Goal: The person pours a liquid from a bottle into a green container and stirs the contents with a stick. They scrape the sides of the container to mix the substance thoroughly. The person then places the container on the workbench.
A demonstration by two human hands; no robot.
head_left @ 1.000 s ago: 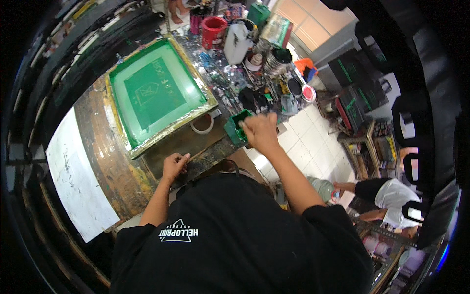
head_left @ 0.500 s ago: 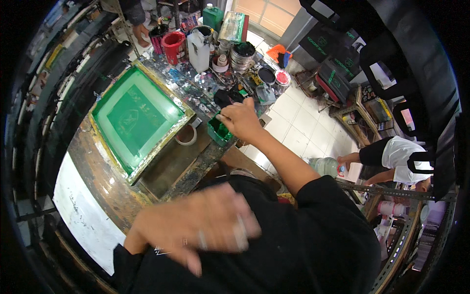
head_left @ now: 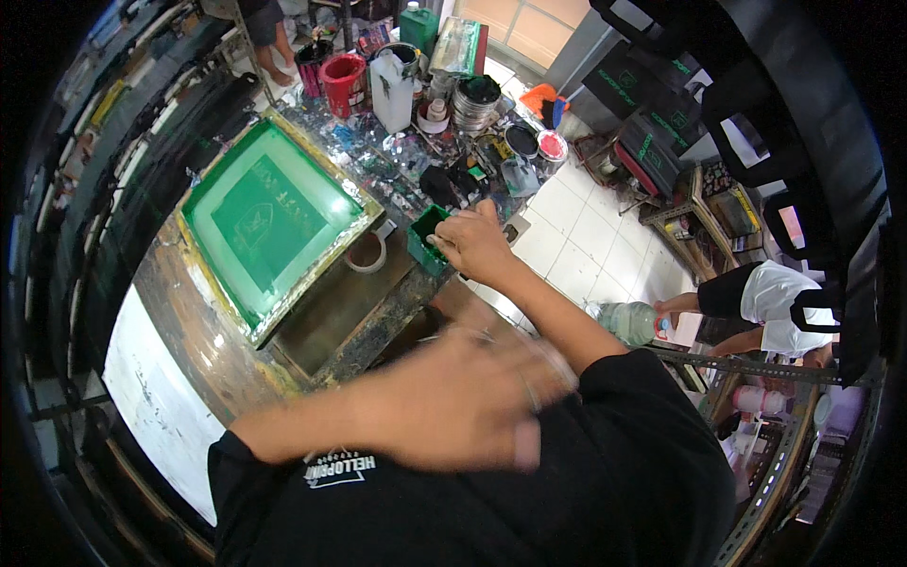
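Observation:
At the table's right edge, my right hand (head_left: 475,244) is closed over the rim of a small green paint container (head_left: 427,248). Its fingers curl down at the opening, and what they grip is hidden. My left hand (head_left: 444,402) crosses in front of my black shirt, blurred by motion. Its fingers look stretched out with the thumb apart, and nothing shows in it. A wood-framed printing screen (head_left: 274,222), coated green with a darker green rectangle in the middle, lies on the table to the left. Beside it sits a roll of tape (head_left: 367,253).
Paint pots, a red bucket (head_left: 343,85), a white jug (head_left: 391,93) and a green jerrycan (head_left: 418,26) crowd the table's far end. Black bags (head_left: 642,94) hang at the right. Another person (head_left: 779,307) in a white shirt is at far right, near a large water bottle (head_left: 628,323).
My left hand has swept to the right across my shirt. My right hand stays at the green container, which appears slightly lower and further right in view.

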